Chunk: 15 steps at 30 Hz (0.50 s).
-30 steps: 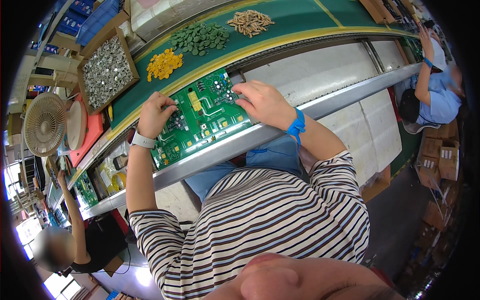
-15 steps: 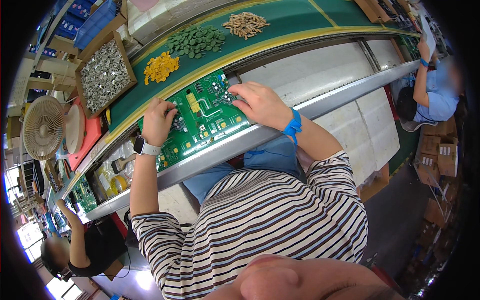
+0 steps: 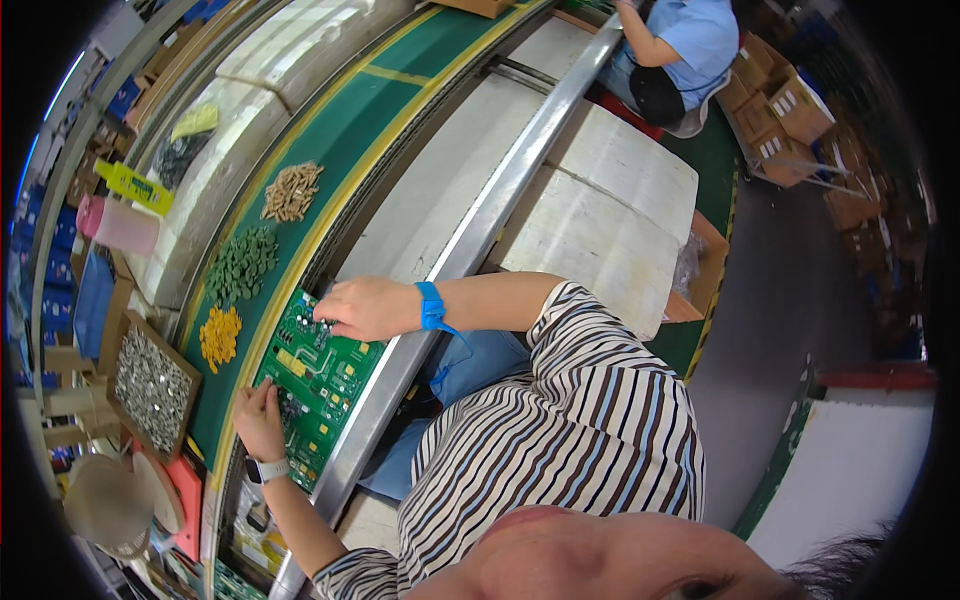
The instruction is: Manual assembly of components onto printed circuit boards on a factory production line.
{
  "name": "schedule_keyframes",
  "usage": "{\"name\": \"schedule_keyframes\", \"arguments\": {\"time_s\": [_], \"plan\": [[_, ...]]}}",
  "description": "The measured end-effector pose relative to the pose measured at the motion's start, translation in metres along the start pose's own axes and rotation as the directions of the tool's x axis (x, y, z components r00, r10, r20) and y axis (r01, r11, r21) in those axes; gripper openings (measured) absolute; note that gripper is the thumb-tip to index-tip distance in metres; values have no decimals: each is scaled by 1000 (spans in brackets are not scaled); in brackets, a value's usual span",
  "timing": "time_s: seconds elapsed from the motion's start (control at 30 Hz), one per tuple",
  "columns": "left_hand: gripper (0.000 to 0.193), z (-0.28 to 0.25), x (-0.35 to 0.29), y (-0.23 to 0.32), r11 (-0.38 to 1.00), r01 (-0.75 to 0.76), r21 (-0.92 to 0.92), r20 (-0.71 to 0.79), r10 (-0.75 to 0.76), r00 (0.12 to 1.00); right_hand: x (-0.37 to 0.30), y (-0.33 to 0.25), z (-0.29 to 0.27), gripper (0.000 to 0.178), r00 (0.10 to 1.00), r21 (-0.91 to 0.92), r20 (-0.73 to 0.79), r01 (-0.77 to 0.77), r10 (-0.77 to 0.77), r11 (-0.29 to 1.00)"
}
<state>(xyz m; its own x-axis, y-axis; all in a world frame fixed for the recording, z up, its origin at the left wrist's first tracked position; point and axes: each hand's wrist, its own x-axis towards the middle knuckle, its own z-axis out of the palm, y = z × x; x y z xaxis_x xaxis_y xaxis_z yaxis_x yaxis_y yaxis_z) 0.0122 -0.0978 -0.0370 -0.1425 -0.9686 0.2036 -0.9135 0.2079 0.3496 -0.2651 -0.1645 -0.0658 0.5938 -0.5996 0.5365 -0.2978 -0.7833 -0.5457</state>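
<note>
A green circuit board [image 3: 322, 372] with small mounted parts and a yellow block lies along the metal rail. My left hand [image 3: 262, 422] is at the board's left edge, its thumb and forefinger pinched together. Whatever is between those fingertips is too small to make out. Over the board's far end rests my right hand [image 3: 372, 306], wearing a blue wrist strap. Its fingers are curled and closed down at the small parts there, and they hide what they grip. Beyond the board, on the green belt, lie piles of yellow discs [image 3: 219, 338], green discs [image 3: 240, 266] and tan cylindrical parts [image 3: 291, 192].
A cardboard box [image 3: 190, 402] of small metallic parts stands left of the belt, near a round fan [image 3: 108, 505]. The metal rail [image 3: 440, 290] runs between me and the board. A pink bottle [image 3: 120, 226] lies at the back left. A person in blue [image 3: 680, 45] sits farther along.
The whole view has swung round, so the line now runs steeply upward. Both hands stay at the board, the left still pinched. The person at lower left has left the picture.
</note>
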Motion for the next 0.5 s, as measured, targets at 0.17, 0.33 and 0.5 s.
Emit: {"name": "schedule_keyframes", "arguments": {"time_s": [0.17, 0.33, 0.5], "plan": [[27, -13, -8, 15, 996, 93, -4, -61, -93, 994, -1, 2, -3, 25, 998, -1, 11, -55, 55, 998], [44, -21, -42, 3, 992, 95, -83, -121, -104, 987, 3, 0, -1, 24, 996, 38, 14, -84, 84, 996], [46, -23, -71, 3, 971, 186, -148, -115, -203, 972, 6, 3, 0, 22, 996, 59, 10, -86, 85, 995]]}}
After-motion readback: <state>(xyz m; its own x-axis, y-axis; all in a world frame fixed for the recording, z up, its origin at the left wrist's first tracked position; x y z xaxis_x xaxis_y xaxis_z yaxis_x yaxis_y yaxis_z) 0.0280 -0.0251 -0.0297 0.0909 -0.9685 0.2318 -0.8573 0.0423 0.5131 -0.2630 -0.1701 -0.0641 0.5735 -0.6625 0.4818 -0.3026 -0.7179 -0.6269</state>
